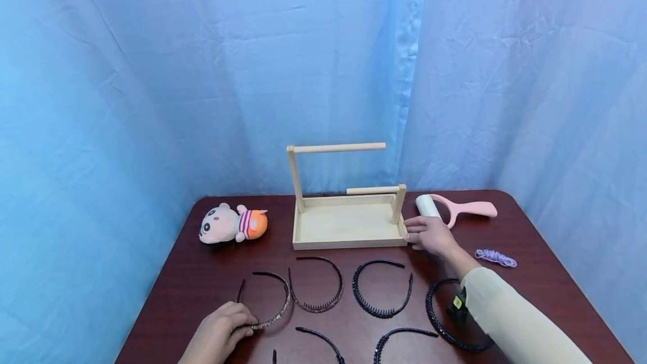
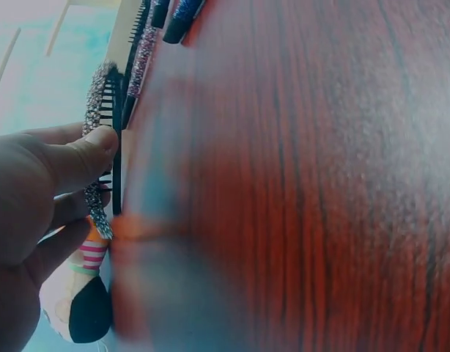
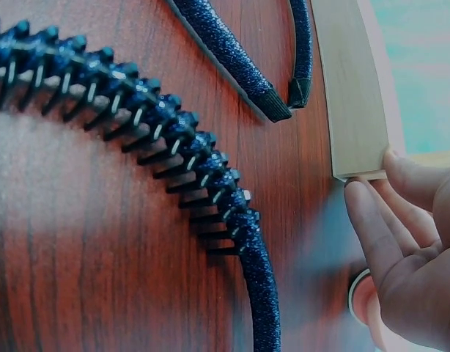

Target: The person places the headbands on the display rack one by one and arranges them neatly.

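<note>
My left hand (image 1: 222, 327) pinches a glittery headband (image 1: 275, 317) between thumb and fingers at the table's near left. Its comb teeth and sparkling band (image 2: 95, 110) show in the left wrist view. My right hand (image 1: 429, 235) is at the right end of a pale wooden stand (image 1: 349, 244), a shallow tray with two posts and horizontal bars. In the right wrist view, its fingertips (image 3: 357, 189) hold the stand's corner. Several other headbands lie nearby, including a patterned one (image 1: 340, 291) and a black toothed one (image 1: 360, 296).
A plush doll (image 1: 222, 224) lies left of the stand. To the right are a pink-handled lint roller (image 1: 472, 208) and a purple cord bundle (image 1: 496, 258). A small black object with a yellow label (image 1: 457, 303) sits beside my right sleeve, near another black headband (image 1: 434, 316).
</note>
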